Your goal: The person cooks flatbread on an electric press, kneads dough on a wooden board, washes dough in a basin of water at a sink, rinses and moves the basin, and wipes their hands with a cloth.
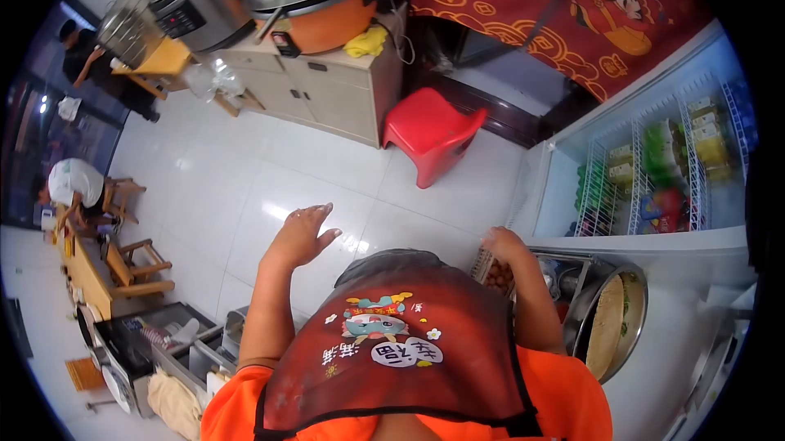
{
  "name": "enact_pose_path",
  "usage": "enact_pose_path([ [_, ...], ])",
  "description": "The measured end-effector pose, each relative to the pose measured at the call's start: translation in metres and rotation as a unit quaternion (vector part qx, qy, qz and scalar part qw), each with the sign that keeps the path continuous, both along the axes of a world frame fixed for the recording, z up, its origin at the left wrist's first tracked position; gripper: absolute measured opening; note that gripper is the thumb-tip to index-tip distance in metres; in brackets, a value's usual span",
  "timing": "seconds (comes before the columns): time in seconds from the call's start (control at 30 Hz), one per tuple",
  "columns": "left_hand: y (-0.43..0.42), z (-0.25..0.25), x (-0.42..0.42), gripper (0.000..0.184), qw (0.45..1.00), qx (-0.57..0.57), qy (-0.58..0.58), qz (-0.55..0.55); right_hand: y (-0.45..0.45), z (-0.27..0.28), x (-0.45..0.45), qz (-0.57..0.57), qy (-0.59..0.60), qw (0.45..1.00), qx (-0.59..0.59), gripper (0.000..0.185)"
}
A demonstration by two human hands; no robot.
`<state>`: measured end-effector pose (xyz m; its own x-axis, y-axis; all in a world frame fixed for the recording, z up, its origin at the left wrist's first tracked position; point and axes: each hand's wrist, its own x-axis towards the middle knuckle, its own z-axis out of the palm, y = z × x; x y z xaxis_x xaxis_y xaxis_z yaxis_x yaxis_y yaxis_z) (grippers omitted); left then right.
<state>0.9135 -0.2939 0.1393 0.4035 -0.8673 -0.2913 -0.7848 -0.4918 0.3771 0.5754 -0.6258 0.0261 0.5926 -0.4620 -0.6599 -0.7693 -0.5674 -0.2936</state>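
My left hand (302, 237) hangs in the air above the tiled floor, its fingers stretched out and the thumb apart. Nothing is in it. On the other side, my right hand (505, 246) is held out over a basket of brown eggs (497, 276), with its fingers loosely bent and no object visible in them. I cannot tell whether it touches the basket. Between my arms is a dark red apron (392, 384) with a cartoon print. A metal bowl (640, 298) by my right arm holds a pale, round, flat item.
An open-shelved display fridge (654, 238) with packages stands at the right. A red plastic stool (429, 129) is ahead, beside a cabinet (319, 98) bearing an orange cooker (327, 22). Wooden chairs (139, 269) and two people are at the left.
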Motion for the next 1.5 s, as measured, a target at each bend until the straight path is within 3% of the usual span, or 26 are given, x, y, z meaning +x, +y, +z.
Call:
enact_pose_path([
  [0.23, -0.071, -0.024, 0.061, 0.061, 0.991, 0.102, 0.030, -0.082, -0.038, 0.000, -0.014, -0.098, -0.052, 0.994, -0.019, 0.046],
  [0.33, -0.121, -0.022, 0.094, 0.062, 0.988, 0.101, 0.007, -0.114, -0.031, -0.006, -0.034, -0.165, -0.095, 0.979, -0.071, 0.040],
  [0.5, -0.211, -0.021, 0.116, 0.062, 0.982, 0.079, -0.013, -0.171, -0.039, -0.016, -0.060, -0.197, -0.046, 0.979, 0.018, 0.030],
  [0.63, -0.299, -0.030, 0.105, 0.063, 0.964, 0.092, 0.023, -0.247, -0.063, -0.001, -0.059, -0.276, -0.074, 0.958, -0.022, 0.027],
  [0.67, -0.324, -0.032, 0.098, 0.063, 0.963, 0.078, 0.014, -0.257, -0.084, -0.022, -0.072, -0.353, -0.078, 0.924, 0.121, 0.032],
  [0.77, -0.408, -0.050, 0.079, 0.063, 0.959, 0.058, 0.020, -0.278, -0.150, 0.014, -0.051, -0.345, -0.114, 0.929, 0.069, 0.038],
  [0.8, -0.437, -0.056, 0.070, 0.063, 0.960, 0.054, 0.021, -0.273, -0.181, -0.033, -0.072, -0.282, -0.198, 0.938, -0.024, 0.031],
  [0.9, -0.527, -0.049, 0.037, 0.057, 0.962, 0.062, 0.010, -0.266, -0.296, -0.026, -0.051, -0.236, -0.286, 0.927, -0.051, 0.034],
  [0.97, -0.577, -0.057, 0.020, 0.057, 0.962, 0.056, 0.003, -0.267, -0.382, -0.013, -0.020, -0.193, -0.206, 0.959, 0.001, 0.042],
  [1.03, -0.622, -0.037, 0.000, 0.062, 0.955, 0.109, 0.024, -0.276, -0.444, -0.004, 0.023, -0.115, -0.222, 0.967, -0.049, 0.042],
  [1.23, -0.687, -0.013, -0.011, 0.061, 0.964, -0.015, 0.039, -0.263, -0.569, 0.086, 0.176, 0.095, -0.160, 0.982, -0.040, 0.043],
  [1.3, -0.707, -0.003, -0.007, 0.060, 0.967, -0.032, 0.036, -0.250, -0.602, 0.101, 0.220, 0.104, -0.108, 0.989, -0.011, 0.047],
  [1.43, -0.760, -0.006, 0.000, 0.057, 0.965, -0.031, 0.049, -0.257, -0.673, 0.115, 0.253, -0.048, -0.270, 0.962, -0.010, 0.070],
  [1.5, -0.805, 0.000, 0.004, 0.056, 0.957, -0.025, 0.077, -0.280, -0.724, 0.161, 0.243, -0.133, -0.246, 0.959, -0.054, 0.060],
])
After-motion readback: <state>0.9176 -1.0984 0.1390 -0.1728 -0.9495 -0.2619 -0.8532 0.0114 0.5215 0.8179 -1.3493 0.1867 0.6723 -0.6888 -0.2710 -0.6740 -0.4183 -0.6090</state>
